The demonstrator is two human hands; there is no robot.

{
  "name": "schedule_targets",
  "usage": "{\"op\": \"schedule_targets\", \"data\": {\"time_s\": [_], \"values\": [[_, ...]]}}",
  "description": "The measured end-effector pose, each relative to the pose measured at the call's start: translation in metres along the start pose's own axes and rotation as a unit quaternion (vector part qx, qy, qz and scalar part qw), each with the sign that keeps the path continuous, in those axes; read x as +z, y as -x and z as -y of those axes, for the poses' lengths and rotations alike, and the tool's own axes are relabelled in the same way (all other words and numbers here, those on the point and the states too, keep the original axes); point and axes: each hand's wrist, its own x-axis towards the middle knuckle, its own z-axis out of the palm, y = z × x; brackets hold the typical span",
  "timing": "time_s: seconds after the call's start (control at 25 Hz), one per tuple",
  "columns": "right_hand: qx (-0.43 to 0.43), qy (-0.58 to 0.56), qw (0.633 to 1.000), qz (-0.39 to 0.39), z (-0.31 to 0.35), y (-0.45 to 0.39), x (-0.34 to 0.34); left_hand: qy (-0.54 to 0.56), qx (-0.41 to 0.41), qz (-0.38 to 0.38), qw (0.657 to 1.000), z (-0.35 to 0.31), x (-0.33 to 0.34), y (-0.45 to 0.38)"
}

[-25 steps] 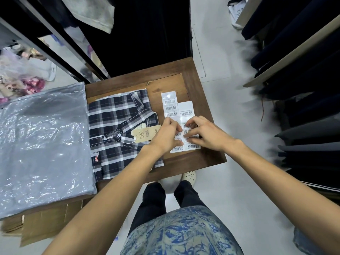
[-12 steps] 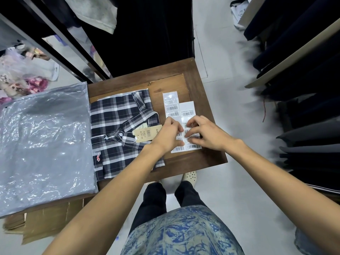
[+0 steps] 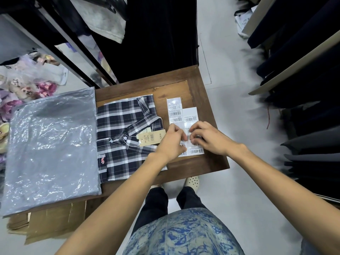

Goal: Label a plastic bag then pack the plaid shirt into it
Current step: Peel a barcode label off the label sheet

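Hidden and unreadable parts

Both hands cover the middle of the label sheets (image 3: pixel 185 126); barcode print is too small to read; plastic bag (image 3: pixel 49 150) is cut off at 9 o'clock.

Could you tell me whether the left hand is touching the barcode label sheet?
Touching. The head view shows the left hand with its fingertips curled down on the barcode label sheet, overlapping its lower half.

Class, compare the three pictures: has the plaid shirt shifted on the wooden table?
No. The plaid shirt lies at the same spot against the wooden table's inset panel edge and the label sheets.
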Motion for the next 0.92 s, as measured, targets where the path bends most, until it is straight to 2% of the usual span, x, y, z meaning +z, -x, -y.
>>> {"op": "schedule_targets", "data": {"time_s": [0.24, 0.56, 0.72, 0.92], "values": [[-0.01, -0.004, 1.0, -0.014, -0.004, 0.004, 0.002, 0.098, -0.074, -0.036, 0.992, -0.017, 0.005, 0.01], [0.016, -0.021, 1.0, -0.015, -0.004, 0.015, -0.002, 0.136, -0.097, -0.074, 0.983, -0.02, 0.007, 0.003], [0.011, 0.019, 1.0, -0.022, -0.008, 0.022, 0.004, 0.155, -0.105, -0.076, 0.979, -0.022, 0.009, 0.004], [0.021, 0.087, 0.992, -0.086, -0.013, 0.031, 0.009, 0.17, -0.107, -0.077, 0.977, -0.021, 0.012, 0.001]]}}
